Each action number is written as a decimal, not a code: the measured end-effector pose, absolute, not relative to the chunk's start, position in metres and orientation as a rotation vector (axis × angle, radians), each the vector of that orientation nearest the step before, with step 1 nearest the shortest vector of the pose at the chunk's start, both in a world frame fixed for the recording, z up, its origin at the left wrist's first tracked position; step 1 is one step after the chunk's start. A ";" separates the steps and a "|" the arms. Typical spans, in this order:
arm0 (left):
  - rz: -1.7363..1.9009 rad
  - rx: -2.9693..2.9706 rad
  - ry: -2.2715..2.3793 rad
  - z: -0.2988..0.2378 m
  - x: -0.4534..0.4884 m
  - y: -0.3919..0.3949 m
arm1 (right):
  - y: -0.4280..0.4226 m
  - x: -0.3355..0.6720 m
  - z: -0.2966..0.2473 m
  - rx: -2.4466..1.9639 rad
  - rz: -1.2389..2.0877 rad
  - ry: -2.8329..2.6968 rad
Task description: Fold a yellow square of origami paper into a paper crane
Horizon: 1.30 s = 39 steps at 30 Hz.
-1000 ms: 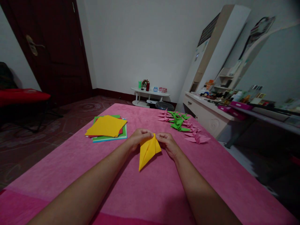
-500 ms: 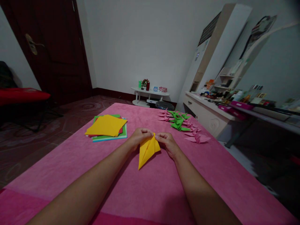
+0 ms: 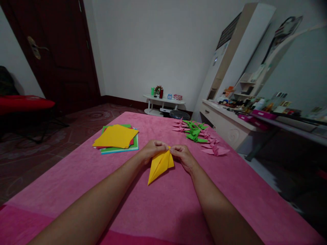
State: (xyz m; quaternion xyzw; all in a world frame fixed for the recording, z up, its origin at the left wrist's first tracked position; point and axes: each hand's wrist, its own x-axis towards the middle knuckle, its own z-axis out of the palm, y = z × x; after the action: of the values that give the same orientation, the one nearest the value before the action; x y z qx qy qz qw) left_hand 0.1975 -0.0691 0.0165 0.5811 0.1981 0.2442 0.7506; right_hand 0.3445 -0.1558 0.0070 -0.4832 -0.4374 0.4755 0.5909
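A piece of yellow folded paper (image 3: 160,165) is held between both hands, over the middle of the pink-covered table. Its long point tilts down toward me and a little left, with creased flaps along its front. My left hand (image 3: 154,151) pinches its upper left edge, the thumb lying near the top tip. From the other side, my right hand (image 3: 182,156) grips the same top corner, fingers curled and thumb close to the left thumb. The fingertips partly hide that corner, so the fold there cannot be made out.
A stack of coloured paper sheets (image 3: 116,136), yellow on top, lies to the left. Several green paper cranes (image 3: 195,132) and pink paper cranes (image 3: 216,149) sit at the right. Beyond stand a white side table (image 3: 163,99) and a cluttered dresser (image 3: 227,119). A pink cloth (image 3: 143,211) covers the table.
The folded paper has turned slightly, its lower point shifting left. Both hands stay at its top corner with only small finger movement.
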 end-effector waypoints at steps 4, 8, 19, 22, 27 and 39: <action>0.563 1.269 0.461 0.016 0.200 -0.071 | -0.154 0.346 0.005 -1.103 1.108 -1.051; 0.599 1.270 0.484 0.015 0.201 -0.072 | -0.152 0.345 0.004 -1.123 1.077 -1.050; 0.662 1.160 0.470 0.015 0.205 -0.075 | -0.147 0.336 0.000 -1.329 0.545 -1.065; 0.597 1.191 0.527 0.020 0.203 -0.077 | -0.146 0.336 0.001 -1.307 0.472 -1.063; 0.545 1.226 0.585 0.019 0.202 -0.077 | -0.148 0.335 0.003 -1.288 0.449 -1.068; 0.582 1.259 0.553 0.019 0.203 -0.078 | -0.147 0.330 0.004 -1.286 0.450 -1.003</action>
State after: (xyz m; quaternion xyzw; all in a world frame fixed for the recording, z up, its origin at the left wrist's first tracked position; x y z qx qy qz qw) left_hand 0.2027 -0.0778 0.0186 0.5724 0.2517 0.2647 0.7341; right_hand 0.3296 -0.1468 0.0037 -0.5689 -0.4439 0.1990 0.6631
